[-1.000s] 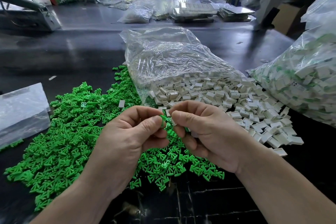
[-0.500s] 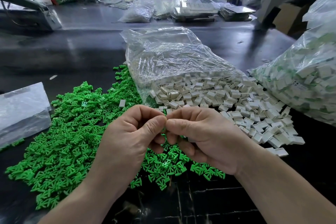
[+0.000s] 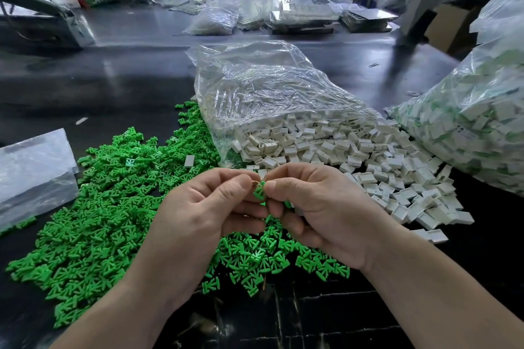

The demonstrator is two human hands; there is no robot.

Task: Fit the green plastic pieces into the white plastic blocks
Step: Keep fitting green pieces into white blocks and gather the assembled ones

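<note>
My left hand (image 3: 204,212) and my right hand (image 3: 320,207) meet fingertip to fingertip above the table's near middle. Between the two thumbs a green plastic piece (image 3: 259,192) sticks out, pinched by my left thumb and forefinger. My right hand's curled fingers pinch a white block, of which only a pale sliver (image 3: 256,183) shows. A wide heap of green pieces (image 3: 107,207) lies under and left of the hands. White blocks (image 3: 354,156) spill from an open clear bag (image 3: 263,88) behind my hands and to the right.
A full clear bag of white blocks with green in them (image 3: 476,127) bulges at the right. A flat plastic bag (image 3: 31,170) lies at the left. More bags, trays and a machine stand on the far side of the dark table (image 3: 119,76).
The hands closed together half a second ago, hiding the parts. Now they have eased slightly apart and the green piece shows between the thumbs again.
</note>
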